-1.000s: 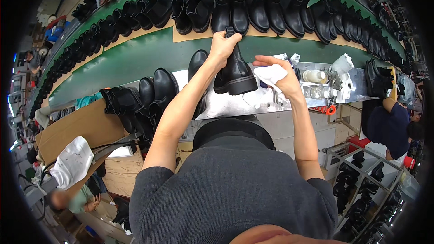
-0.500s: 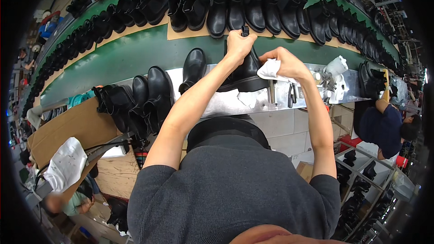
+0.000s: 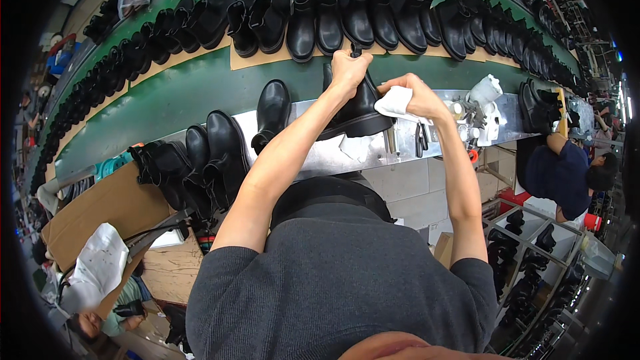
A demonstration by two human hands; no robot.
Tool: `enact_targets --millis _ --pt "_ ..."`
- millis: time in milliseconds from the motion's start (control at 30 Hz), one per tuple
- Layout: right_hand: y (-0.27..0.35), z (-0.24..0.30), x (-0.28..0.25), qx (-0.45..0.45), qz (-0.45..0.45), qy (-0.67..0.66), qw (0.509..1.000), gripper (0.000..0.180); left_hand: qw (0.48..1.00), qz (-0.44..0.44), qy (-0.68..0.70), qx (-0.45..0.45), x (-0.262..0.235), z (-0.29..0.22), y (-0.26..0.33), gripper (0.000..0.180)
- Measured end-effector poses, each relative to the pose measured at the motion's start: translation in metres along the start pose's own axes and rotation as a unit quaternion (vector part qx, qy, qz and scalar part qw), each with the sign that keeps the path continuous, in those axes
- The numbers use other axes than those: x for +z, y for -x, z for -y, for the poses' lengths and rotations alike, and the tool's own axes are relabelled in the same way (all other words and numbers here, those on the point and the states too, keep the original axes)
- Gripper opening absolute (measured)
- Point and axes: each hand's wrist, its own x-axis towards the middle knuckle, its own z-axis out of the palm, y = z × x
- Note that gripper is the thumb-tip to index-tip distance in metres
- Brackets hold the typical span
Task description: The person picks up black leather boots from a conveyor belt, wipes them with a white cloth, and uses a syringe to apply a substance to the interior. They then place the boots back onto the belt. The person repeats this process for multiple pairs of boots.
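Note:
A black leather ankle boot (image 3: 361,111) stands tilted over the metal ledge in front of me. Closed round the top of its shaft, near the pull tab, is my left hand (image 3: 351,71). My right hand (image 3: 421,98) grips a folded white cloth (image 3: 395,101) beside the boot's right side; whether the cloth touches the leather I cannot tell. Just left of my left forearm lies another black boot (image 3: 274,112). A crumpled white piece (image 3: 357,147) rests on the ledge below the held boot's sole.
Behind my hands runs a green conveyor (image 3: 167,80) with a long row of black boots (image 3: 355,10). White bottles (image 3: 485,91) and small tools (image 3: 421,139) lie on the metal ledge to the right. More boots (image 3: 227,143) sit at left by a cardboard sheet (image 3: 107,203). Co-workers (image 3: 563,173) are at both sides.
The view has shifted slightly, so the boots on the conveyor appear further left. Both hands keep their grip on the boot and cloth, with little visible movement between them.

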Motion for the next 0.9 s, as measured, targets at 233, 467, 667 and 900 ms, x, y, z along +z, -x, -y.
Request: enact_targets --millis 233,467,667,900 --pt "0.001 0.041 0.044 0.009 -0.158 0.193 0.968 0.02 0.998 0.043 0.045 -0.02 -0.012 -0.021 0.012 0.002" --pt "-0.003 -0.011 0.059 -0.066 -0.059 -0.305 0.948 0.022 0.99 0.089 0.099 -0.055 -0.052 -0.038 0.013 0.003" --pt "-0.015 -0.013 0.111 -0.091 -0.019 -0.457 0.885 0.031 0.984 0.065 0.153 -0.06 -0.092 -0.055 0.03 0.008" --pt "-0.034 0.045 0.133 -0.143 -0.093 -0.267 0.948 0.019 0.992 0.038 0.106 -0.052 -0.13 -0.066 0.039 0.015"
